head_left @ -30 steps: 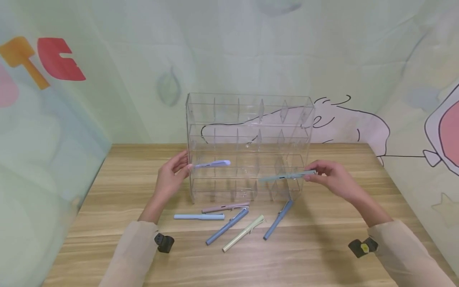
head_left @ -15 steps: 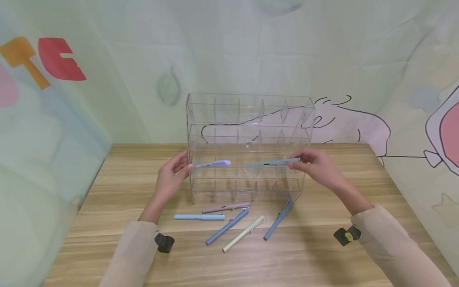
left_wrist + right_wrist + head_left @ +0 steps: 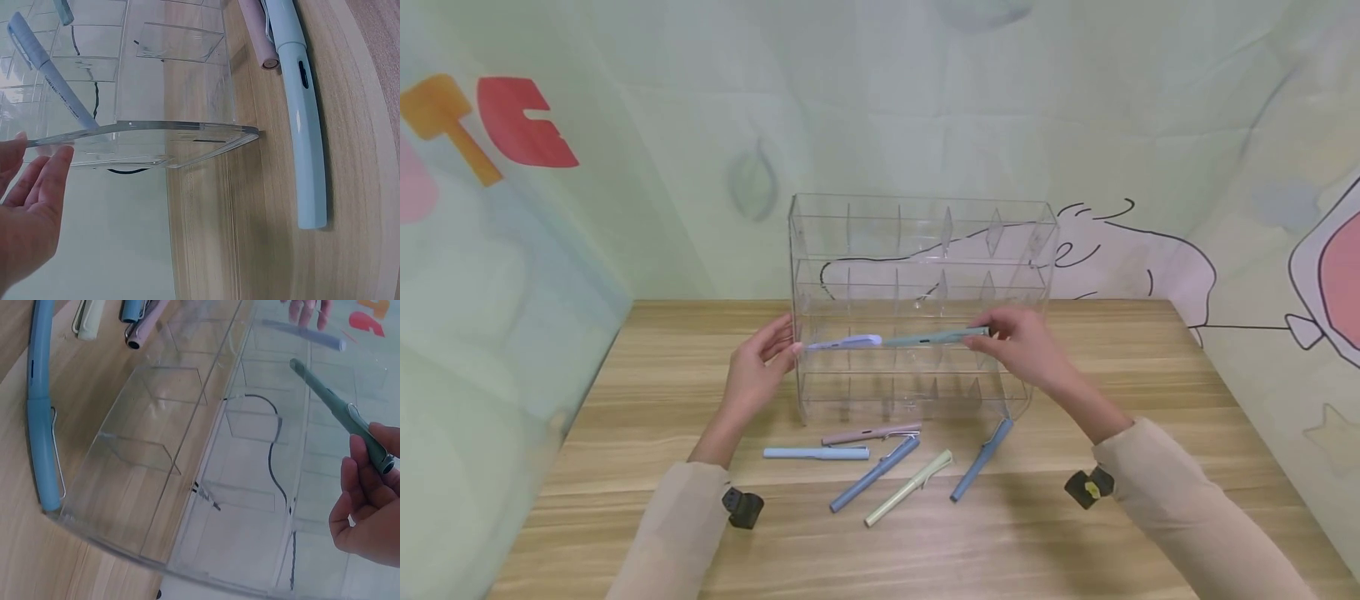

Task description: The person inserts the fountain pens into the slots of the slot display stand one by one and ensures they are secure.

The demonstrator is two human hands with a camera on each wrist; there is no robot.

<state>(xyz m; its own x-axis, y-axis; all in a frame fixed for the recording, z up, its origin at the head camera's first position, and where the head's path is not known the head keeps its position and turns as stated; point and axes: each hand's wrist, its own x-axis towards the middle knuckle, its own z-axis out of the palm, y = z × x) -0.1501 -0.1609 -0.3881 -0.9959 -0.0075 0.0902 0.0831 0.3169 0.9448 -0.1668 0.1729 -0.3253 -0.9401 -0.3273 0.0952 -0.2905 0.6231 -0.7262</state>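
Observation:
A clear acrylic rack (image 3: 917, 315) with rows of compartments stands upright on the table. My left hand (image 3: 757, 367) pinches the edge of its left side panel, thumb in front and fingers behind. A lavender pen (image 3: 846, 342) lies along a middle shelf just inside that panel. My right hand (image 3: 1018, 346) pinches a grey-green pen (image 3: 940, 337) by its clip end, at the height of the same shelf. The grey-green pen lies nearly level, its free tip close to the lavender pen's right end. In the right wrist view, thumb and fingers (image 3: 369, 487) close round the grey-green pen's cap.
Before the rack lie a mauve pen (image 3: 868, 434), a light blue pen (image 3: 816, 453), a dark blue pen (image 3: 875, 474), a pale green pen (image 3: 908, 488) and another blue pen (image 3: 982, 460). A printed cloth (image 3: 880, 100) hangs behind the wooden table (image 3: 685, 358).
My right hand has moved left, and slightly up, carrying the grey-green pen from the rack's right side towards the lavender pen. My left hand has stayed on the side panel.

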